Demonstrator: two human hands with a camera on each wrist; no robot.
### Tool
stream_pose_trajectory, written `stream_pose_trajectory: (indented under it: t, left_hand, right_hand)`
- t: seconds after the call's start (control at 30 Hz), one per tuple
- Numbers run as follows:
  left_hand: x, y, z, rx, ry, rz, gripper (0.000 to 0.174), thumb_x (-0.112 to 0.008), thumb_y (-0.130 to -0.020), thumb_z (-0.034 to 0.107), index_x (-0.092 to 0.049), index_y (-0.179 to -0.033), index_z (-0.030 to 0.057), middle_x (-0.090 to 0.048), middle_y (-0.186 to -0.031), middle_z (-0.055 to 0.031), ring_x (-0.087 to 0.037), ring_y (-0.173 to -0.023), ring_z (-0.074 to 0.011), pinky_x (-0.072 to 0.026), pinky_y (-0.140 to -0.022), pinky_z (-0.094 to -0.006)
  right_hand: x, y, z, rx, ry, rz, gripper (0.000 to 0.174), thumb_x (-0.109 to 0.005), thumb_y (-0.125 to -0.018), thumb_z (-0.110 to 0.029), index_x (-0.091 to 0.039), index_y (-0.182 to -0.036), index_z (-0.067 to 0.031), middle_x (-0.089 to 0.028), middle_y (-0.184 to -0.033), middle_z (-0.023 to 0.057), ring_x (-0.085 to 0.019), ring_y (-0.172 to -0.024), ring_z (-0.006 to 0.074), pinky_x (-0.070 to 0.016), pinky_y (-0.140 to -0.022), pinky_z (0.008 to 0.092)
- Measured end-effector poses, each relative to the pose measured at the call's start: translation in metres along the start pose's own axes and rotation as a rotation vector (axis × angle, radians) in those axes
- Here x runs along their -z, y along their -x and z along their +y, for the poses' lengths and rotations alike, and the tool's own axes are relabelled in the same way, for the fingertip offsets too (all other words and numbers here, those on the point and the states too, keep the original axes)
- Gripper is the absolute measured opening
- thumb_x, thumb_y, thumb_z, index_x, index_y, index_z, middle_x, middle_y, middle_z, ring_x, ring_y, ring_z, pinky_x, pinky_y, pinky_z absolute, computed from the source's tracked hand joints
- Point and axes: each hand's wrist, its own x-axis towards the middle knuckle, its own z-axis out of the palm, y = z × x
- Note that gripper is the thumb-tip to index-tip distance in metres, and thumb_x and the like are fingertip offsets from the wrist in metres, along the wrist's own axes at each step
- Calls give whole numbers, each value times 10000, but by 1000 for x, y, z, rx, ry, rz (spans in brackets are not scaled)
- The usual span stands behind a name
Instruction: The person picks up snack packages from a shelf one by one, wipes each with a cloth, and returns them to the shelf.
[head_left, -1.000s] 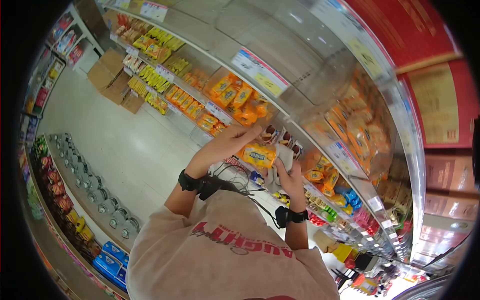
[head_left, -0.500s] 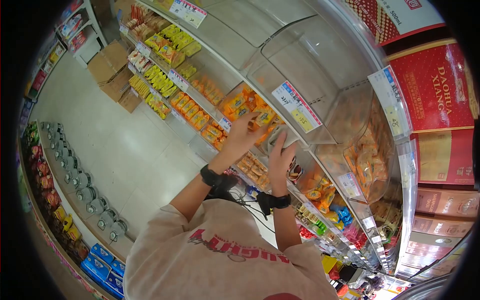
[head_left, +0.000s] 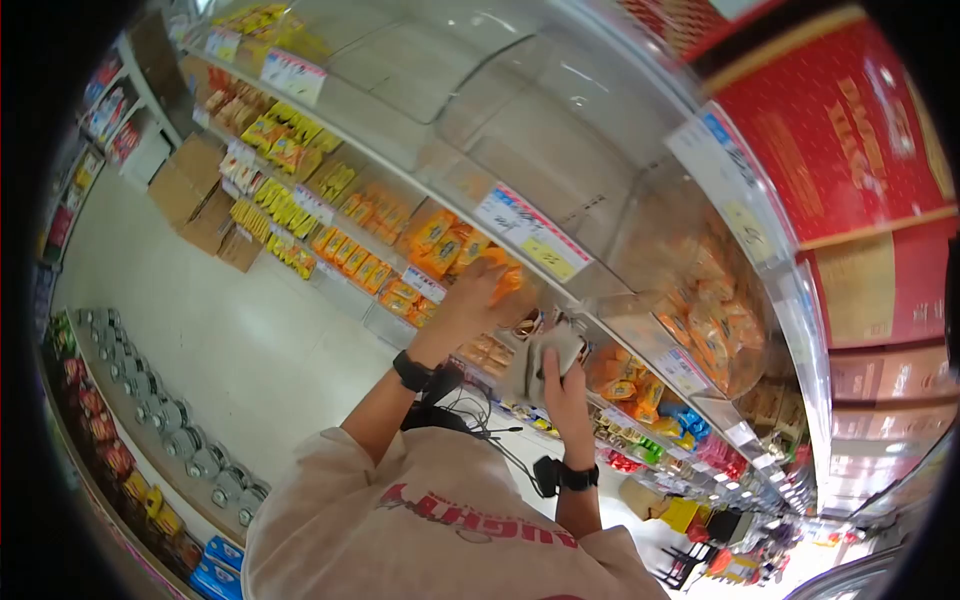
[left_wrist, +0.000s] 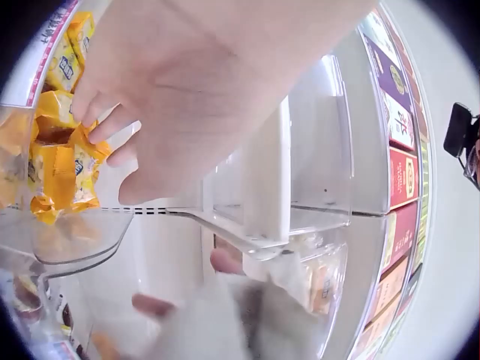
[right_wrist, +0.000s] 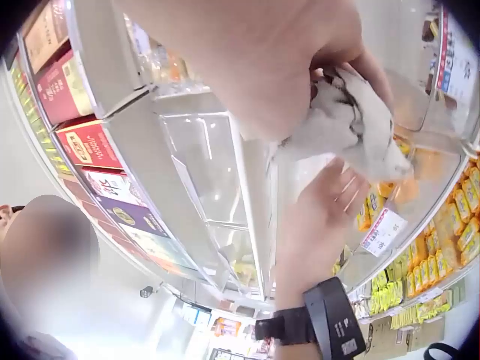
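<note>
My left hand (head_left: 468, 308) reaches into a clear bin of orange snack packets (head_left: 436, 240). Its fingertips touch the packets at the near end, and in the left wrist view the thumb stands apart from the orange packet (left_wrist: 84, 166) beside the fingers. Beside it, my right hand (head_left: 566, 400) grips a crumpled grey-white cloth (head_left: 538, 362). The right wrist view shows that cloth (right_wrist: 360, 124) bunched in the fingers, partly hidden by the palm. A price tag (head_left: 532, 230) hangs on the shelf edge just above the left hand.
More bins of orange packets (head_left: 630, 385) and yellow packets (head_left: 285, 140) line the shelves. A clear upper bin wall (head_left: 480, 110) overhangs the hands. Red boxes (head_left: 840, 130) stand on the top shelf at right. Cardboard boxes (head_left: 195, 190) and clear jars (head_left: 160, 400) lie to the left.
An orange packet held between the hands a second ago is now among those in the bin, left hand on them. The right hand has drawn back slightly, keeping the cloth.
</note>
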Motion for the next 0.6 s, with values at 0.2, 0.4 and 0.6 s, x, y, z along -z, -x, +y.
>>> stream_pose_trajectory:
  t: [0.2, 0.4, 0.6]
  left_hand:
    - [-52, -28, -9, -95, -289, -195, 457, -636, -935, 273, -565, -1289, -6, -531, -1361, -273, -510, -1226, -453, -415, -1051, -498]
    - [-4, -7, 67, -36, -223, -345, 535, -616, -981, 300, -498, -1388, -26, -565, -1352, -269, -500, -1296, -432, -415, -1062, -480]
    - [15, -5, 209, -159, 168, -974, 406, -687, -925, 113, -608, -1309, 6, -668, -1245, -172, -640, -1159, -312, -494, -972, -378]
  right_hand:
    - [47, 66, -23, -38, -174, -163, 339, -627, -997, -277, -626, -1099, 47, -670, -789, 129, -695, -706, 201, -525, -624, 337]
    - [121, 108, -36, 277, -211, -39, 422, -652, -974, -340, -598, -1102, 58, -643, -937, 227, -630, -840, 391, -508, -752, 409]
    - [204, 167, -7, 302, -407, 384, 328, -684, -942, -221, -630, -1144, 32, -706, -930, 126, -677, -797, 205, -528, -715, 346]
